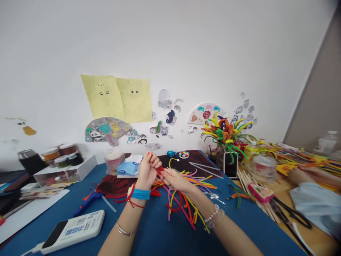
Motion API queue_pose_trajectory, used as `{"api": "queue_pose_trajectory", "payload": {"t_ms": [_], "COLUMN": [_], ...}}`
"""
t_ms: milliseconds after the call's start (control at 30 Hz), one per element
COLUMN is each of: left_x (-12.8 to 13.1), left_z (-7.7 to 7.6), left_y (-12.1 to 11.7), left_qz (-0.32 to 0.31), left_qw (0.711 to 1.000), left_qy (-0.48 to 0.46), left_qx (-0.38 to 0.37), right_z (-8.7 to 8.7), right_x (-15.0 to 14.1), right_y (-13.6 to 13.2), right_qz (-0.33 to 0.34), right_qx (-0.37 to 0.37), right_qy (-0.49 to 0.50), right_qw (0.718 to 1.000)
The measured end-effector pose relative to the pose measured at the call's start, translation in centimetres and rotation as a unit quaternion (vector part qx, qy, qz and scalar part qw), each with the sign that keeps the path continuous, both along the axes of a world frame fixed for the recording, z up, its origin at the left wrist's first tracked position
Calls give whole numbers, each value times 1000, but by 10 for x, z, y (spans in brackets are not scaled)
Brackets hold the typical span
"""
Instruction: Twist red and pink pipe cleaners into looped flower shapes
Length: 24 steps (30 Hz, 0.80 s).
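Above the middle of the table my left hand (149, 169) is closed, its fingers curled round a red pipe cleaner (160, 171). Close beside it on the right, my right hand (174, 179) pinches the same red piece, of which only a short stretch shows between the hands. Below and behind them lies a loose bunch of pipe cleaners (191, 206) in yellow, orange, pink, purple and red. A dark red cloth-like heap (112, 186) sits left of my left wrist.
To the left are a white power bank (77, 227), a blue glue gun (89, 202) and a tissue pack (128, 168). At the right stand a pipe-cleaner bouquet (226, 133), a phone (230, 164), wooden sticks (246, 183) and scissors (291, 211). Another person's arm (303, 177) rests at far right.
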<state>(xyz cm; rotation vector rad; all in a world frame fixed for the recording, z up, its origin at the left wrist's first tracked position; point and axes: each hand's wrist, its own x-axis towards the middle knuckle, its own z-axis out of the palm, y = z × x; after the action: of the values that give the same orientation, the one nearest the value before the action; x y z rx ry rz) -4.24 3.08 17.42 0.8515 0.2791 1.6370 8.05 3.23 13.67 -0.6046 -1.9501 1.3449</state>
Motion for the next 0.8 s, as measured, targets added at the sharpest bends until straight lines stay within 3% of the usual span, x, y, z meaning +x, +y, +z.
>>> {"api": "queue_pose_trajectory", "payload": {"t_ms": [67,167,267,367,533,633,800], "left_x": [-2,-8,-17,-22,-17,-15,-27], "left_z": [4,5,6,6,2,-1,-2], "left_y": [0,5,12,15,16,17,20], "left_qz": [62,194,227,168,3,-3,29], "left_qw": [998,979,972,985,1000,999,999], "left_qy": [-11,-25,-29,-17,18,29,-12], "left_qx": [33,62,57,38,-11,-17,28], "right_z": [0,-2,-5,-5,-4,-2,1], "right_x": [-10,-24,-30,-27,-14,-9,-4], "right_y": [-3,-9,-11,-5,12,14,7], "right_qz": [-19,-102,-131,-93,-35,13,66], "right_qx": [40,167,216,167,-44,-106,-131], "right_qy": [0,-18,-50,-15,99,132,140], "right_qw": [999,980,966,981,994,985,979]}}
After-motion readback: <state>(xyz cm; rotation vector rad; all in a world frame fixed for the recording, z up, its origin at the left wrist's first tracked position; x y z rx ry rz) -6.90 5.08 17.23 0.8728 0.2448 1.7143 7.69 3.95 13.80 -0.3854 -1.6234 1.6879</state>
